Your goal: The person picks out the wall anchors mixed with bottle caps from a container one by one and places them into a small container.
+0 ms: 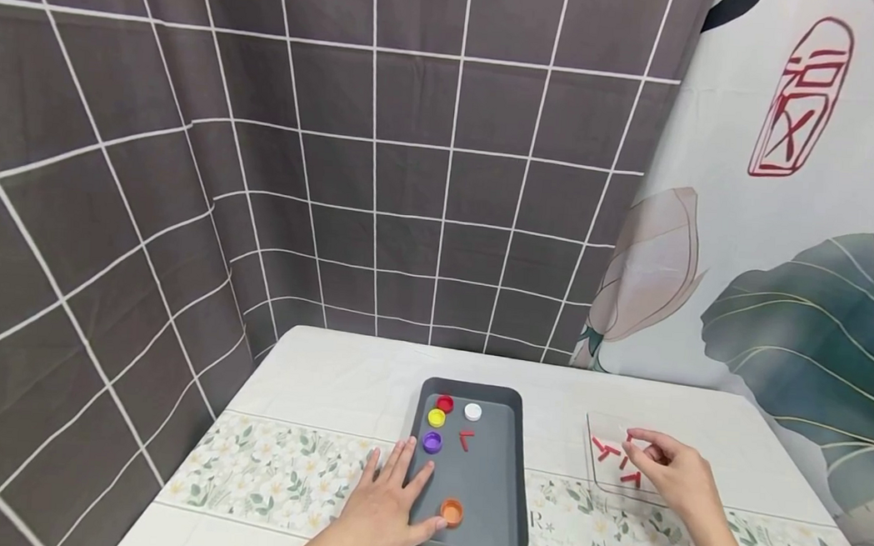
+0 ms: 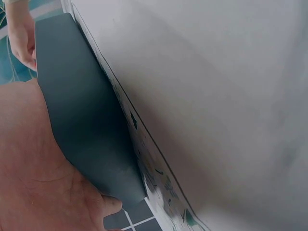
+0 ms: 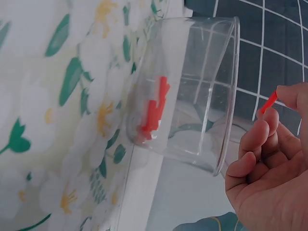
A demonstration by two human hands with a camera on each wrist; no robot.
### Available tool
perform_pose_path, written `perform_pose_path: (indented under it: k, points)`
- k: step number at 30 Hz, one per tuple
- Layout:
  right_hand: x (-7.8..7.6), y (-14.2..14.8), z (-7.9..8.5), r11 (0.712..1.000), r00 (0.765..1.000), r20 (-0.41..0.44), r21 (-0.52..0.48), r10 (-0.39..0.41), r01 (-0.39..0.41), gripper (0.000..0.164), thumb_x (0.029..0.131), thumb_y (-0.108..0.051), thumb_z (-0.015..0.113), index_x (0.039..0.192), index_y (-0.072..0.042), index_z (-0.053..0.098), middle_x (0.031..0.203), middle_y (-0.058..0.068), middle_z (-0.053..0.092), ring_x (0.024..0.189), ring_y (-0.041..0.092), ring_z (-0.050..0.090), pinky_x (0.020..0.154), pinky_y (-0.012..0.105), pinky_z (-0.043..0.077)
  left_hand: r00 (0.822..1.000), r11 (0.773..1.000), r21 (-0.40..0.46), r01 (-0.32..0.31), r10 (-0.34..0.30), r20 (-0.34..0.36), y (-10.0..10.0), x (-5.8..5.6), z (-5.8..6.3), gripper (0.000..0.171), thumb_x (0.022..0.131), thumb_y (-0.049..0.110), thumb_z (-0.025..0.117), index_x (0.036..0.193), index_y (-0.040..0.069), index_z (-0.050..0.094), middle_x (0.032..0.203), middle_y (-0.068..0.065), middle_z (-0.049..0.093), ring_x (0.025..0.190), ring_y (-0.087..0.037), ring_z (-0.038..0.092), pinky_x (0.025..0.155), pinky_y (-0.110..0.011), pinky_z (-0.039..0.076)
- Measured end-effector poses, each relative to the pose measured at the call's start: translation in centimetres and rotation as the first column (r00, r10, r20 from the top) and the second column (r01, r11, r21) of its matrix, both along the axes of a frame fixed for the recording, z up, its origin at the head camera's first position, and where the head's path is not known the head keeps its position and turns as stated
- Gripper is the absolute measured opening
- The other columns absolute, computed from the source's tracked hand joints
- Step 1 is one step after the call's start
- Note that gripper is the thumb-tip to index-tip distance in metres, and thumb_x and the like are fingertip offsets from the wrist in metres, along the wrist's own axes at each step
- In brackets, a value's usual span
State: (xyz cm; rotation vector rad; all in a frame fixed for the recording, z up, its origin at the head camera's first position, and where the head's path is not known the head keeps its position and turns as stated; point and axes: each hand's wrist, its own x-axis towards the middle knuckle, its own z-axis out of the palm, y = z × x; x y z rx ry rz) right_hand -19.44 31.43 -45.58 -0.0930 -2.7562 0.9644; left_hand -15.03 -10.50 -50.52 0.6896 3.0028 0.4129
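Observation:
My right hand [image 1: 680, 476] pinches a small red stick [image 3: 269, 102] between thumb and fingertip, above a clear plastic box [image 3: 192, 91]. Several more red sticks [image 1: 631, 479] lie inside that box. My left hand [image 1: 381, 512] rests with spread, straight fingers on the left rim of a grey tray [image 1: 488, 476]. Two red sticks [image 1: 464, 443] lie in the tray. Around them are red [image 1: 445, 403], yellow [image 1: 436, 417], purple [image 1: 432, 442] and white caps [image 1: 473, 411]. An orange cap [image 1: 452, 512] sits near my left thumb. In the left wrist view the tray's outer wall [image 2: 86, 110] hides its contents.
The table [image 1: 340, 384] is covered with a white cloth bearing a floral band [image 1: 260, 471]. Behind it hangs a dark grid-patterned curtain [image 1: 413, 180]. A white curtain with leaf prints [image 1: 818, 313] hangs at the right.

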Motion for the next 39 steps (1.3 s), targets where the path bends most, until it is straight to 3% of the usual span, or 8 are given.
perform_pose_path:
  k: [13, 21, 27, 39]
  points:
    - [0.0, 0.4, -0.4, 1.000, 1.000, 0.022, -0.012, -0.011, 0.011, 0.055, 0.096, -0.039, 0.069, 0.132, 0.002, 0.064, 0.077, 0.001, 0.056, 0.062, 0.010, 0.043, 0.054, 0.027, 0.034, 1.000, 1.000, 0.000, -0.008, 0.008, 0.019, 0.0, 0.0, 0.1, 0.082, 0.095, 0.074, 0.041, 0.153, 0.016, 0.047, 0.167, -0.019, 0.020, 0.154, -0.036, 0.018, 0.119, -0.064, 0.011]
    - [-0.3, -0.3, -0.4, 0.999, 1.000, -0.001, -0.041, -0.005, 0.005, 0.047, 0.095, -0.032, 0.072, 0.128, 0.000, 0.066, 0.075, 0.001, 0.056, 0.061, 0.010, 0.043, 0.054, 0.026, 0.035, 1.000, 1.000, 0.027, 0.009, -0.009, 0.006, -0.1, 0.2, 0.2, 0.083, 0.096, 0.074, 0.039, 0.153, 0.014, 0.048, 0.166, -0.022, 0.022, 0.153, -0.039, 0.019, 0.118, -0.066, 0.013]
    - [-0.8, -2.2, -0.1, 0.994, 0.998, -0.015, -0.091, 0.062, -0.063, 0.043, 0.095, -0.027, 0.072, 0.128, 0.000, 0.067, 0.074, 0.001, 0.058, 0.055, 0.009, 0.047, 0.052, 0.025, 0.043, 1.000, 1.000, 0.018, 0.001, -0.001, 0.013, 0.0, 0.2, 0.1, 0.083, 0.095, 0.075, 0.040, 0.153, 0.015, 0.048, 0.166, -0.021, 0.021, 0.154, -0.038, 0.019, 0.118, -0.066, 0.012]
    - [-2.4, -6.1, -0.4, 0.970, 0.967, -0.113, -0.055, 0.229, -0.236, 0.035, 0.091, -0.019, 0.076, 0.121, -0.002, 0.071, 0.073, -0.005, 0.056, 0.063, 0.005, 0.046, 0.057, 0.023, 0.039, 1.000, 1.000, 0.001, -0.008, 0.008, 0.003, 0.1, 0.0, 0.0, 0.082, 0.095, 0.074, 0.041, 0.153, 0.016, 0.048, 0.166, -0.020, 0.021, 0.154, -0.037, 0.020, 0.118, -0.066, 0.013]
